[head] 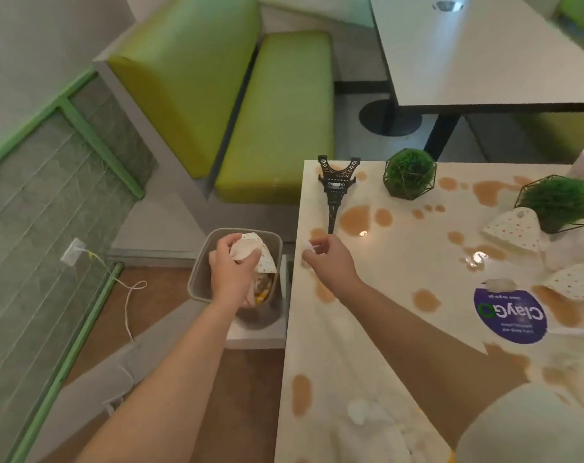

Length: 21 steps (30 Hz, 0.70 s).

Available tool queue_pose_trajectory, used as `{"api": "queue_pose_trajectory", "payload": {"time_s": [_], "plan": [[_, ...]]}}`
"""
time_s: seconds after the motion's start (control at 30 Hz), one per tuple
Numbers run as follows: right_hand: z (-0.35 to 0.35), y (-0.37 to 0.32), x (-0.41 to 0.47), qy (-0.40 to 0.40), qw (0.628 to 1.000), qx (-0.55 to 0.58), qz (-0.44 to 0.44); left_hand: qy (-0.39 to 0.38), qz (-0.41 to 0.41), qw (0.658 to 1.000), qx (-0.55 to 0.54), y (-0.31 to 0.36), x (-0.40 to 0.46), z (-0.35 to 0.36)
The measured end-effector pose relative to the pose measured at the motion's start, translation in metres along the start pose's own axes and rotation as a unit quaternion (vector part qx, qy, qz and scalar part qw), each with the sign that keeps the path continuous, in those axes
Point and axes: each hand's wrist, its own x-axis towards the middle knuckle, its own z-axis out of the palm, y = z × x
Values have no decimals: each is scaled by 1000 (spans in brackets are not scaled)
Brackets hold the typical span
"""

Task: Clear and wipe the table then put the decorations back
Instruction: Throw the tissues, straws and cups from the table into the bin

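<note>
Left hand [232, 262] grips a polka-dot paper cup [255, 252] over the grey waste bin [197, 279] beside the table [400, 262]. Right hand [330, 259] pinches a small white scrap [308, 246] at the stained table edge. An Eiffel Tower model [335, 188] and 2 caged green plant balls [409, 173] stand beyond.

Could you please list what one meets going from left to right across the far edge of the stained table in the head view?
Eiffel Tower model → first green ball plant in a wire frame → second green ball plant in a wire frame, with a dotted paper cup lying in front of it.
</note>
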Motion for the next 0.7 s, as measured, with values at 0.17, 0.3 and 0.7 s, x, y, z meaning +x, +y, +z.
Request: {"api": "queue_pose_trajectory", "payload": {"time_s": [0.17,0.3,0.7], "plan": [[55,-11,5,-25,999,-25,-10,-28,-52,995,76,-34,21,-37],[86,-13,10,-21,998,-57,-18,-35,-51,992,112,-44,23,-49],[51,26,-29,-1,996,-74,48,-107,7,989,100,-22,-23,-27]]}}
